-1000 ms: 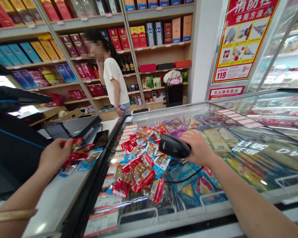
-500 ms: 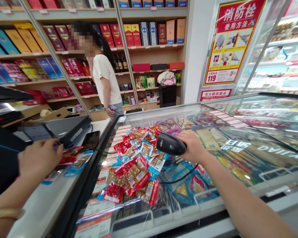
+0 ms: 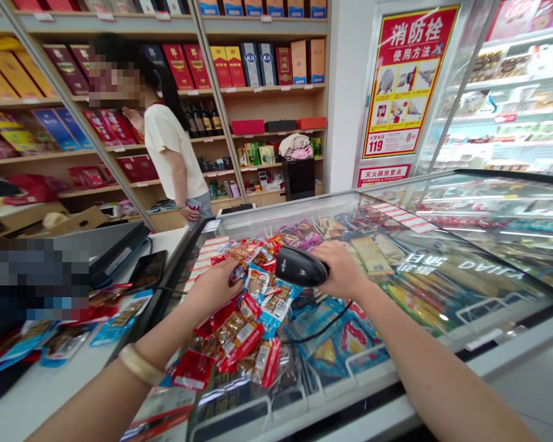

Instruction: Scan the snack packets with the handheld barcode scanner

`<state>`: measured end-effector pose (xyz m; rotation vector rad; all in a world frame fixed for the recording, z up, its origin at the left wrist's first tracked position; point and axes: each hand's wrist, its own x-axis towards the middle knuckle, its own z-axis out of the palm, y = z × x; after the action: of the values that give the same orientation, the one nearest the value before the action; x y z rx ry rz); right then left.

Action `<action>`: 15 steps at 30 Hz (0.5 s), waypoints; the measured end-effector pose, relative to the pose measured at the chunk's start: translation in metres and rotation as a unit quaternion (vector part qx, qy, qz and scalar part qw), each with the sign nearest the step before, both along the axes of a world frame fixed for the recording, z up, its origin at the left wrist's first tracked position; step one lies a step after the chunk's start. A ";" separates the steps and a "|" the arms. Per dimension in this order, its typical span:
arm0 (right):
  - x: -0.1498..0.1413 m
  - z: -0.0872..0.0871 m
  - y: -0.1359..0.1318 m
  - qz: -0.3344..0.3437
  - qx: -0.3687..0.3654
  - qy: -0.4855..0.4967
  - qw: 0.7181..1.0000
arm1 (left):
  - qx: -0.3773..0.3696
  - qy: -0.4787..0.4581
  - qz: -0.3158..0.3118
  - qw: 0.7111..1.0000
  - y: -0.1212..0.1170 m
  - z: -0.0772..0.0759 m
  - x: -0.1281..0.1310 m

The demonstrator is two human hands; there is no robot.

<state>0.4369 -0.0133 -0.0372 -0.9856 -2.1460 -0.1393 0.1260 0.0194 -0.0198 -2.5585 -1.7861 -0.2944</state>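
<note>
My right hand (image 3: 341,270) grips a black corded barcode scanner (image 3: 300,266), its head pointing left over a heap of red and blue snack packets (image 3: 239,328) lying on the glass lid of a chest freezer (image 3: 470,288). My left hand (image 3: 214,287) reaches into the top of that heap, fingers closed on a small packet (image 3: 236,272) just left of the scanner's head. A gold bangle (image 3: 141,364) circles my left wrist.
On the white counter (image 3: 50,387) at left lie more red and blue packets (image 3: 115,313), a dark phone (image 3: 147,270) and a black register. A person in a white top (image 3: 172,156) stands by shelves of boxed goods. Refrigerated shelves rise at right.
My left hand left the packets on the white counter and swung right to the heap on the freezer lid, closing on a packet there. The scanner hand shifted slightly left.
</note>
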 end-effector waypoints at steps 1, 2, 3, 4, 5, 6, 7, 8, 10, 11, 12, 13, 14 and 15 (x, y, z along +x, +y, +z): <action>0.000 0.000 0.001 -0.001 0.000 0.001 1.000 | -0.007 0.015 0.014 1.000 0.000 0.000 0.004; 0.000 -0.001 0.001 -0.002 0.001 0.000 1.000 | -0.008 0.023 0.023 0.999 0.000 0.000 0.006; 0.000 -0.001 0.002 -0.004 0.002 -0.001 1.000 | -0.003 0.026 0.024 0.999 0.001 -0.001 0.007; 0.000 -0.002 0.002 -0.006 0.004 -0.002 1.000 | 0.006 0.027 0.018 0.999 0.001 -0.001 0.006; 0.000 -0.002 0.002 -0.008 0.006 -0.003 1.000 | 0.019 0.027 0.007 0.999 0.001 -0.001 0.005; 0.000 -0.002 0.003 -0.009 0.009 -0.003 1.000 | 0.036 0.026 -0.002 0.999 0.002 -0.001 0.002; 0.000 -0.003 0.003 -0.010 0.013 -0.001 1.000 | 0.055 0.024 -0.008 0.998 0.002 -0.001 0.000; -0.001 -0.003 0.003 -0.010 0.017 0.001 1.000 | 0.072 0.017 -0.011 0.997 0.003 0.000 -0.003; -0.001 -0.002 0.003 -0.012 0.023 0.003 1.000 | 0.101 -0.014 -0.008 0.995 0.003 0.003 -0.009; -0.001 -0.002 0.003 -0.013 0.024 0.005 1.000 | 0.109 -0.037 -0.004 0.993 0.003 0.006 -0.011; -0.001 -0.002 0.003 -0.014 0.026 0.007 1.000 | 0.115 -0.063 0.005 0.991 0.002 0.009 -0.012; -0.001 -0.001 0.003 -0.014 0.027 0.009 0.999 | 0.115 -0.091 0.019 0.989 0.001 0.013 -0.013; -0.001 -0.001 0.003 -0.014 0.029 0.012 0.999 | 0.110 -0.120 0.039 0.986 -0.001 0.016 -0.013; -0.002 -0.001 0.003 -0.014 0.031 0.015 0.999 | 0.098 -0.150 0.062 0.982 -0.002 0.020 -0.013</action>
<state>0.4353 -0.0103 -0.0381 -0.9772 -2.0895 -0.2023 0.1135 0.0170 -0.0002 -2.3555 -1.8858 -0.8464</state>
